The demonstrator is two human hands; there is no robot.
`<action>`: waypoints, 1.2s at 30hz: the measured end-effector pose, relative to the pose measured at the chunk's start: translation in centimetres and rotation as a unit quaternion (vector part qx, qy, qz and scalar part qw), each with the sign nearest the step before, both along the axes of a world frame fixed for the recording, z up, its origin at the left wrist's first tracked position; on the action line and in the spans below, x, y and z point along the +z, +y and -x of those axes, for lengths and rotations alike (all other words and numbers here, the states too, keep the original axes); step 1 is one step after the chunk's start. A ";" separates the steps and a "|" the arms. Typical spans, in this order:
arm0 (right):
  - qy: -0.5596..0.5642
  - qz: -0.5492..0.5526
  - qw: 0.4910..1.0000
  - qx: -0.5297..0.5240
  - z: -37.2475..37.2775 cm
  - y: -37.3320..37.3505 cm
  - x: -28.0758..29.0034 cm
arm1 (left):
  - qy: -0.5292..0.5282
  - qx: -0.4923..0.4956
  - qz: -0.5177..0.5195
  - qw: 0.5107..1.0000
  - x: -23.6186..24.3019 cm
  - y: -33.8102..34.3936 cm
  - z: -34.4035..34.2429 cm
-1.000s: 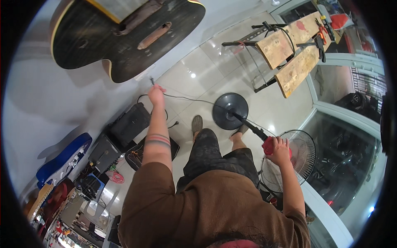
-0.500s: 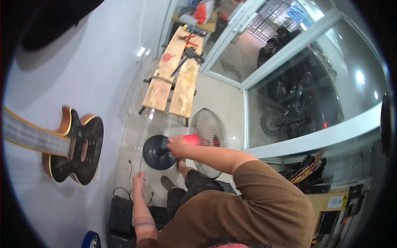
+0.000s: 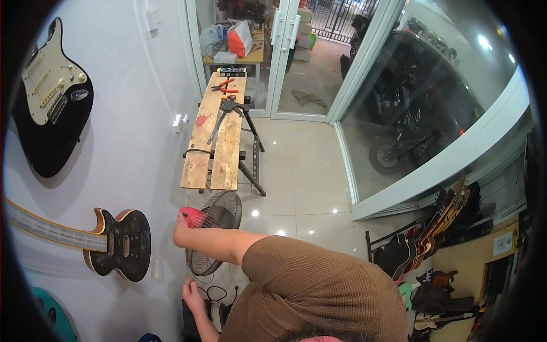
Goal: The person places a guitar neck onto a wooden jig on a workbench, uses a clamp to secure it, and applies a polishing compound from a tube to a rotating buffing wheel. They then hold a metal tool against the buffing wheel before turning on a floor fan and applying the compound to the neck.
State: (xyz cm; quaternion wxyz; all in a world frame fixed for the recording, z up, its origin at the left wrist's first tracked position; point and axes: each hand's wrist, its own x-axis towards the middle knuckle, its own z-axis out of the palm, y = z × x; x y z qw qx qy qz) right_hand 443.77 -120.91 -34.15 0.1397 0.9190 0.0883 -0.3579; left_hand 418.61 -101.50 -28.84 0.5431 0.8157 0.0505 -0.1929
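Note:
A standing fan (image 3: 225, 214) with a dark wire cage and a red motor housing stands on the floor just before the workbench. At the back of that housing is my right hand (image 3: 180, 229), its fingers closed against the red part and partly hidden. My forearm crosses in front of the cage. The fan's base is out of sight. Lower down, close to the wall, my left hand (image 3: 192, 292) is closed in a pinch on a thin dark power cord (image 3: 204, 279), which loops beside the cage.
A folding workbench (image 3: 228, 159) holds red-handled pliers (image 3: 225, 88) and a black clamp (image 3: 228, 108). Electric guitars (image 3: 57, 108) hang on the left wall. Glass doors (image 3: 285, 51) stand at the back, and more guitars (image 3: 410, 245) lean on a rack at right.
The fan has turned and shifted left, its cage now nearer the wall. My right hand has moved left with the red housing. My left hand is lower, and the view has tilted up.

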 end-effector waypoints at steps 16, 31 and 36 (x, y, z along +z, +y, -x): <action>-0.235 -0.543 0.799 -0.106 33.2 -32.2 19.7 | -0.288 -0.318 -0.056 0.901 15.1 -22.3 3.4; -0.107 -0.447 0.716 -0.525 39.4 -71.8 14.2 | -0.062 -0.599 -0.051 0.797 13.0 -68.8 -11.8; -0.291 -0.434 0.664 -0.535 39.7 -79.3 11.1 | 0.008 -0.552 -0.099 0.828 13.1 -81.2 -28.6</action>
